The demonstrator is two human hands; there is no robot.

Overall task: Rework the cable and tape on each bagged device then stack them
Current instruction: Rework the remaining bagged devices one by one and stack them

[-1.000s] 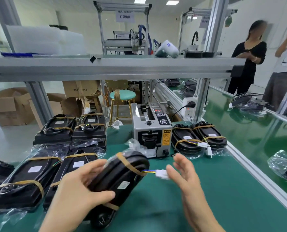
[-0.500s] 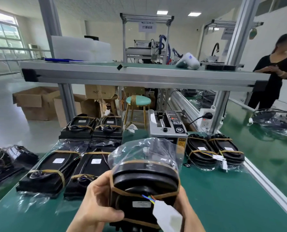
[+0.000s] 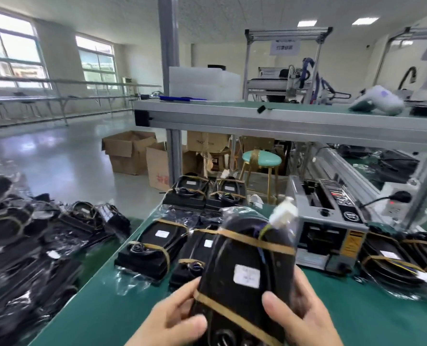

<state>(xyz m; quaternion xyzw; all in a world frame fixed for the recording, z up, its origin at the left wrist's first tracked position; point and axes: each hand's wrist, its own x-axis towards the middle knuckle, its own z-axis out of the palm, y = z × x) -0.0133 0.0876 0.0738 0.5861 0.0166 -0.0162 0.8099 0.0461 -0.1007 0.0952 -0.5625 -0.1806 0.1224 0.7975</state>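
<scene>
I hold a black bagged device [image 3: 244, 265] upright above the green table [image 3: 357, 308], with brown tape bands across it and a white label on its face. Its white cable connector [image 3: 283, 216] sticks up at the top right. My left hand [image 3: 172, 318] grips its lower left edge. My right hand [image 3: 304, 313] grips the lower right edge, thumb on the front. Taped bagged devices [image 3: 155, 243] lie flat on the table to the left, and two more [image 3: 205, 193] sit behind them.
A grey tape dispenser [image 3: 329, 231] stands just right of the held device. More bagged devices [image 3: 402, 258] lie at the right. A heap of bagged units [image 3: 32, 245] fills the far left. An aluminium shelf [image 3: 282, 118] runs overhead; cardboard boxes [image 3: 130, 151] and a stool [image 3: 261, 158] stand behind.
The view has swung left. The held device has turned from end-on to label side facing me, and the connector moved from the bottom front to the top right. Both hands still hold it.
</scene>
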